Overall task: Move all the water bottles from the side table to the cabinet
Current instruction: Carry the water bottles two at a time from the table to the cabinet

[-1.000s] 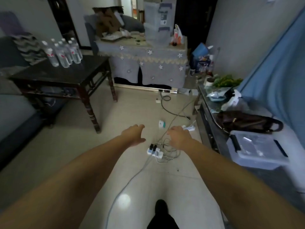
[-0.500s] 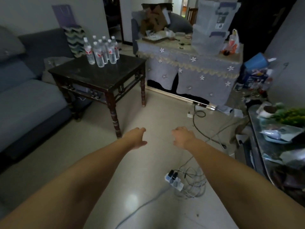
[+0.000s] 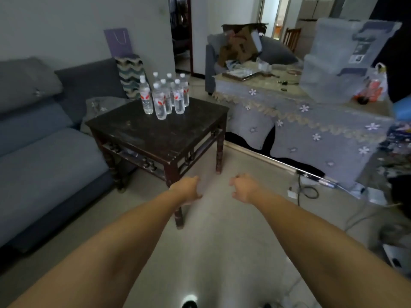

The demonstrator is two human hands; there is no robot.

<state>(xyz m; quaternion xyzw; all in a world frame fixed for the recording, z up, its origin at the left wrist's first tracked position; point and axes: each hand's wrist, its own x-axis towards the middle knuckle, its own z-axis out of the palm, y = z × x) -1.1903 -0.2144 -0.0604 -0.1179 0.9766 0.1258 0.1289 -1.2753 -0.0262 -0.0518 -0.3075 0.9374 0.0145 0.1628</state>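
Several clear water bottles (image 3: 165, 96) with white caps and red labels stand upright in a cluster at the far corner of a dark wooden side table (image 3: 155, 132). Both my arms stretch forward over the floor. My left hand (image 3: 185, 190) hangs in front of the table's near corner leg, fingers loosely curled, holding nothing. My right hand (image 3: 242, 187) is level with it to the right, also loosely curled and holding nothing. Both hands are well short of the bottles. No cabinet is visible.
A grey sofa (image 3: 44, 152) runs along the left, close to the side table. A cloth-covered table (image 3: 300, 116) with clear storage boxes (image 3: 342, 61) stands at the back right. Cables and a plug (image 3: 304, 190) lie on the tiled floor at the right.
The view has swung left and moved closer to the side table, so the bottles appear larger and nearer the centre. Both hands stay extended, now with fingers more curled.
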